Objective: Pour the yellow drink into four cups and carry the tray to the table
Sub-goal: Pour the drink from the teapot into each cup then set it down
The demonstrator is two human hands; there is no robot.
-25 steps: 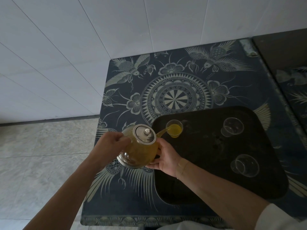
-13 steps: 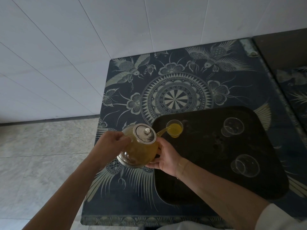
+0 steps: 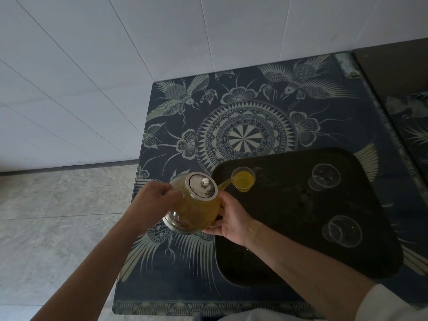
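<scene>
With our left hand [image 3: 152, 206] closed on the glass teapot [image 3: 194, 206] handle and right hand [image 3: 234, 218] cupping its belly, we tilt gently, keeping the stream inside the cup [image 3: 243, 179] at the black tray [image 3: 301, 262] corner nearest the teapot.

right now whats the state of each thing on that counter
teapot: lid on, tilted, pouring, held in both hands
left hand: grips the handle
right hand: supports the body
near-left cup: filling with yellow drink
far cup: empty
near-right cup: empty
tray: flat on counter
</scene>
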